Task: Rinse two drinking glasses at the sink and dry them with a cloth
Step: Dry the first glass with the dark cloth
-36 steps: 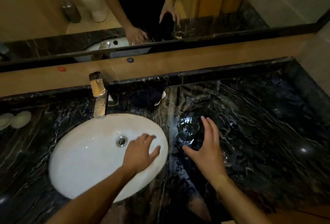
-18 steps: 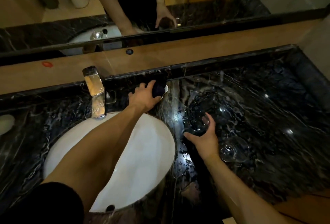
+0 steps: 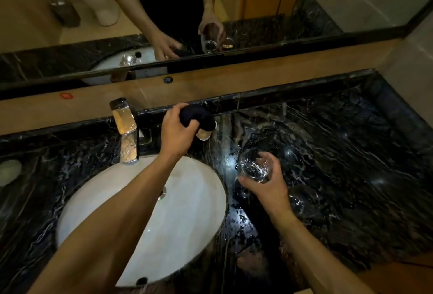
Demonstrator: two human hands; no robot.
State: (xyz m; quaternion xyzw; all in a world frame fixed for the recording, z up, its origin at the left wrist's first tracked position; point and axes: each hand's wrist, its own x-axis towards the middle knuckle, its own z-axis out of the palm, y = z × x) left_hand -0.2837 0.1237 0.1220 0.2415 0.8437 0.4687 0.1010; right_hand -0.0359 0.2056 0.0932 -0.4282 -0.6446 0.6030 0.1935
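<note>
My left hand (image 3: 179, 129) grips a dark cloth (image 3: 199, 116) at the back of the counter, just right of the faucet (image 3: 125, 134). A small pale dish (image 3: 204, 135) shows under the cloth. My right hand (image 3: 267, 181) holds a clear drinking glass (image 3: 254, 165) lifted above the black marble counter, to the right of the white oval sink (image 3: 187, 218). A second clear glass (image 3: 298, 202) stands on the counter just right of my right wrist.
The black marble counter (image 3: 351, 165) stretches right to a raised edge. A pale soap-like object (image 3: 9, 172) lies at the far left. A wooden ledge (image 3: 257, 83) and a mirror run along the back wall.
My left hand moved from the sink rim to the back of the counter and closed round the dark cloth. My right hand took hold of the nearer glass and lifted it.
</note>
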